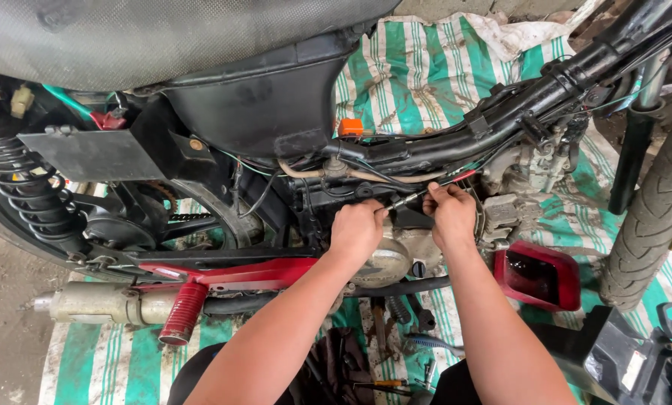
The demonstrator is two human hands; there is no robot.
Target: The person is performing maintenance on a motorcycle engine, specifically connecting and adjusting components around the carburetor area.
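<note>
Our left hand (357, 231) and right hand (451, 216) meet just above the rounded metal engine cover (384, 262), and between them runs a thin metal tool (405, 199), a slim shaft like a small screwdriver or pick. The left hand is closed around its lower end; the right hand pinches its upper end together with a red-tipped wire (462, 177), though we cannot tell exactly where fingers end and wire begins. We judge the tool light, stiff and likely greasy, so it wants a firm hold near each end, as we have it. The wire is soft and thin and should be gripped by its sheath, not tugged. Just beyond the grip lie the tangled cables and the black frame tube (501, 120). To the right of our right hand sits a red plastic cover (540, 274). Farthest off, behind the frame, the green-striped tarpaulin (426, 67) spreads over the ground.
</note>
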